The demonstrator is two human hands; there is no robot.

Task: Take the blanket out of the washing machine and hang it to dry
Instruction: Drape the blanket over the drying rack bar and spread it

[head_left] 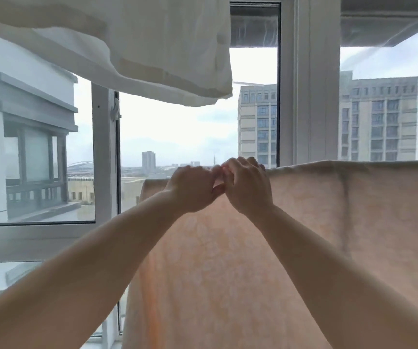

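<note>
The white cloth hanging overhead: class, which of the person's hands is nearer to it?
Left. The left hand sits below the white cloth's lower edge; the right hand lies just beyond its corner, further right.

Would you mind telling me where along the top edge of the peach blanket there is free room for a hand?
Free: the blanket edge to the right of the right hand, running to the frame's border, and a short stretch left of the left hand up to the blanket's corner. Crowded: the middle, where both hands meet at the edge. A white cloth hangs overhead.
</note>
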